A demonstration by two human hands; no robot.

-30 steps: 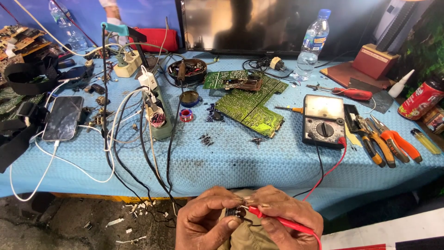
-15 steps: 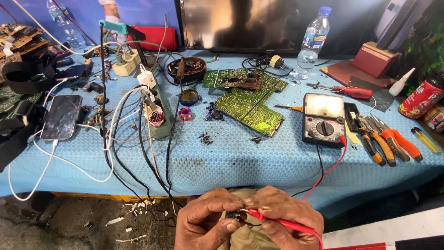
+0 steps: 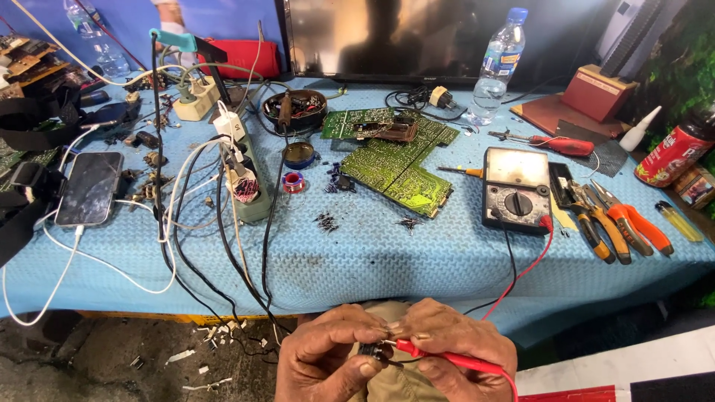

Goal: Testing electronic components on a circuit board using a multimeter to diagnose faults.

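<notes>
Left hand pinches a small dark part at lap level, below the tabletop edge. Right hand grips a red probe, tip touching the part. Red lead runs up to the meter; green circuit boards lie beyond.

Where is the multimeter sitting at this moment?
In the head view the multimeter lies flat on the blue table cover, right of centre, between the green circuit boards on its left and the orange-handled pliers on its right.
</notes>
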